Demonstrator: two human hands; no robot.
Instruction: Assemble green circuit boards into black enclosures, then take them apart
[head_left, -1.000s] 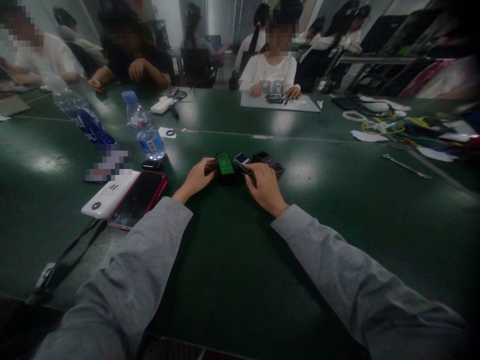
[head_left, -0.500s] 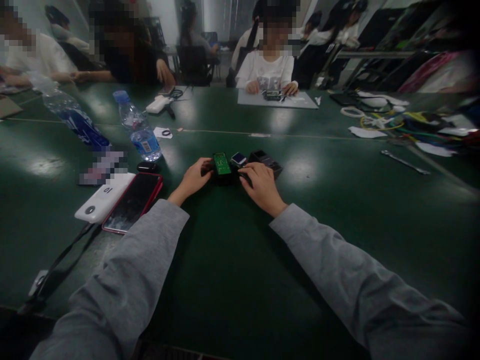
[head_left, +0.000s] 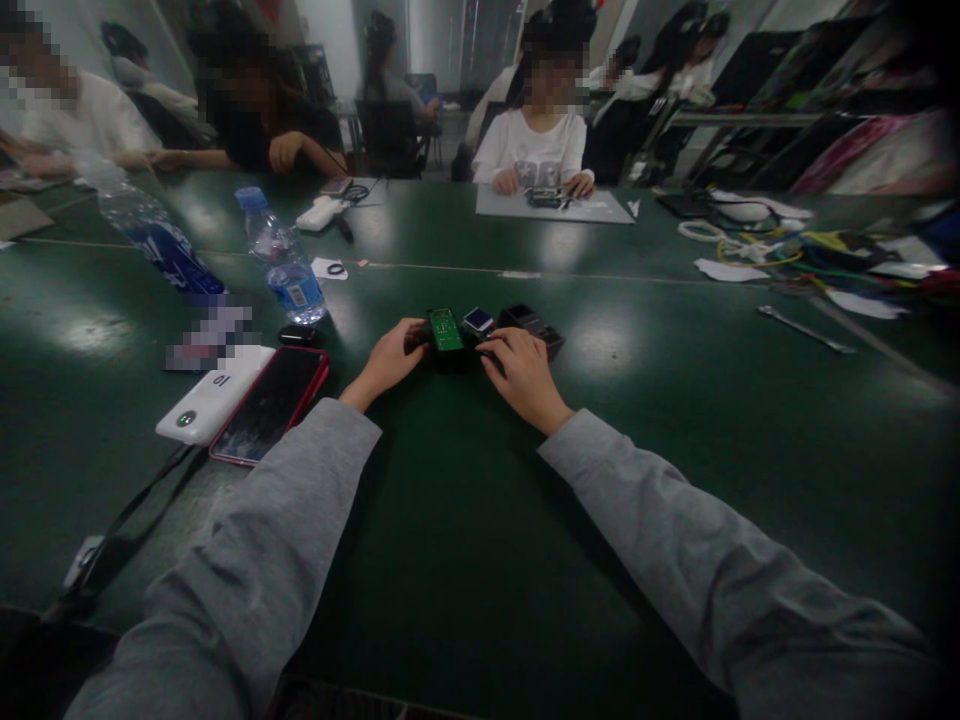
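My left hand (head_left: pixel 391 358) is closed at the left side of a dark box-like housing, its fingertips in shadow. A green circuit board (head_left: pixel 447 330) lies face up on top of that housing. My right hand (head_left: pixel 521 372) is bent over the table just to the right, thumb and fingers pinched together low beside the board. What they hold, if anything, is too small and dark to make out. Just beyond these fingers sits a small display module (head_left: pixel 478 320) with a pale frame. A black plastic case (head_left: pixel 536 328) with recesses lies behind my right hand, partly covered by it.
To my left lie a red-cased phone (head_left: pixel 271 405), a white power bank (head_left: pixel 214 395) with a strap, and a small black case (head_left: pixel 298 334). Two water bottles (head_left: pixel 281 260) stand behind. A wrench (head_left: pixel 806 330) and tangled cables (head_left: pixel 780 245) are at right. A person works opposite at a grey mat (head_left: pixel 502 205).
The view has shifted slightly. Both hands stay almost in place around the circuit board and the display module. Across the table, a person's raised hand has moved left.
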